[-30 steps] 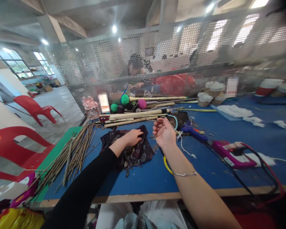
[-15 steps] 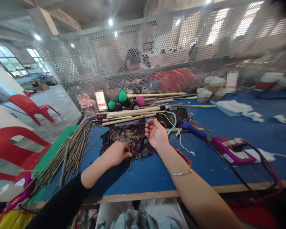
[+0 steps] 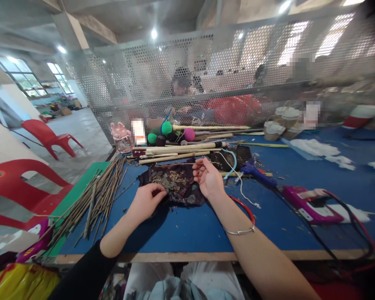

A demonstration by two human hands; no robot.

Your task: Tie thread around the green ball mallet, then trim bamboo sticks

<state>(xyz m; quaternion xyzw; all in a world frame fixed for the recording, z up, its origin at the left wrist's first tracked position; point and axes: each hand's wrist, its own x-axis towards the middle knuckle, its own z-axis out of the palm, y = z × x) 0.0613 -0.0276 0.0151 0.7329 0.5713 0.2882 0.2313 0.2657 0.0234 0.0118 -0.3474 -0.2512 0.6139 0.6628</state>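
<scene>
A dark cloth (image 3: 178, 183) strewn with small dried bits lies on the blue table (image 3: 190, 229). My left hand (image 3: 146, 201) rests at the cloth's near left edge, fingers curled and pinching something I cannot make out. My right hand (image 3: 208, 178) hovers palm-up over the cloth's right side, its fingers pinching a thin stick (image 3: 175, 165) that runs left over the cloth. A silver bangle (image 3: 242, 230) sits on my right forearm.
A pile of thin sticks (image 3: 96, 196) lies left. Thicker bamboo rods (image 3: 181, 149) and coloured balls (image 3: 166, 128) lie behind the cloth. A blue glue gun (image 3: 256, 171), a pink device (image 3: 303, 202) with cables and a red hoop (image 3: 243, 206) lie right. A person sits behind the mesh screen (image 3: 181, 89).
My left hand drew back from the middle of the cloth to its near edge, uncovering the dried bits. My right hand shifted slightly left over the cloth.
</scene>
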